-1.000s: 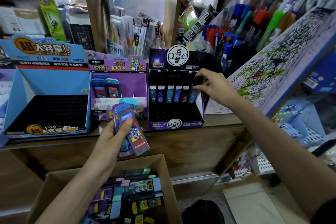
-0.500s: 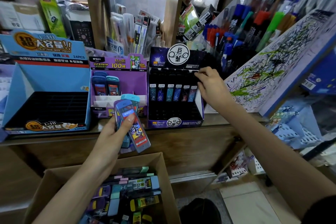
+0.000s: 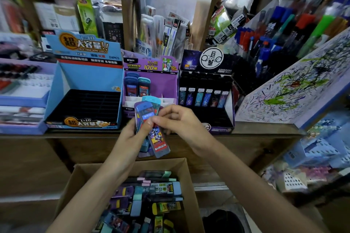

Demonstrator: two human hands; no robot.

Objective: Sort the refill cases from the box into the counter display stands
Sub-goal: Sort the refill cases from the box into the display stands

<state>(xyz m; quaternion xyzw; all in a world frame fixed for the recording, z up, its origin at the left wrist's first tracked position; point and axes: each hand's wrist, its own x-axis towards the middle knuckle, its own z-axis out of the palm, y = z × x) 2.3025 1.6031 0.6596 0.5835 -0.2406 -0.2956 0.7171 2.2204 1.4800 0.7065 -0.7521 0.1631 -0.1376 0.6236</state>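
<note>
blue stand slots open, purple stand (left corner filled)

Held cases: a fanned stack, gripped at frame centre by the left hand.
Right hand: the front case is seemingly pinched; the contact is blurred.
Box: lower centre, filled with mixed cases.
Stands: blue stand, purple stand and black stand, lined across mid-frame.

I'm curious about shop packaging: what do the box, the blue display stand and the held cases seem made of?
The box looks like matte brown cardboard, with folded flaps. The blue display stand seems printed card, creased at its folds. The cases are probably tinted glossy plastic, partly see-through, with printed labels.
</note>
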